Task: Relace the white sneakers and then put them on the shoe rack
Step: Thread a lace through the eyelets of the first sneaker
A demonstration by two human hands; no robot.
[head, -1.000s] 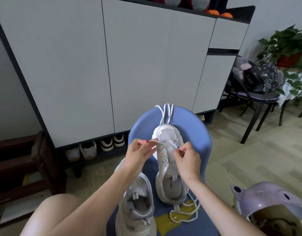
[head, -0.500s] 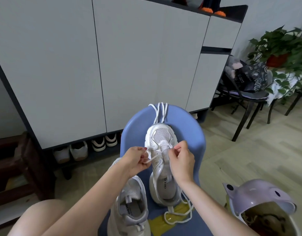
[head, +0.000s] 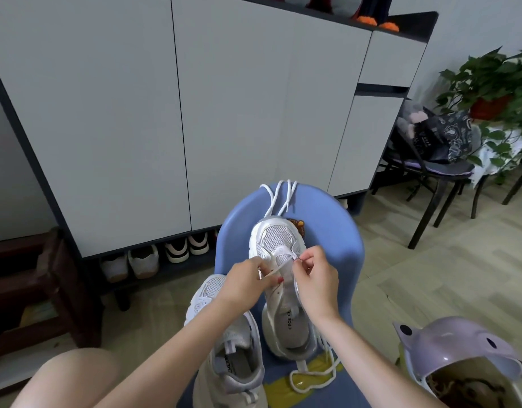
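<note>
The right-hand sneaker [head: 279, 269] stands at the centre of the blue chair seat [head: 339, 240], toe toward the far edge. The left hand [head: 248, 282] pinches a white lace [head: 273, 272] across the eyelets. The right hand [head: 315, 276] also appears to pinch it. The second sneaker [head: 227, 346] overhangs the seat's near left edge.

White sneaker [head: 279, 278]: mesh toe, toe pointing away, upright on blue chair [head: 336, 231]; lace [head: 279, 198] trailing past toe and looped behind heel. Second white sneaker [head: 233, 348]: just beside it to the left, unlaced, toe away. Shoe rack [head: 153, 260]: low open shelf under cabinet, holding pairs.
</note>
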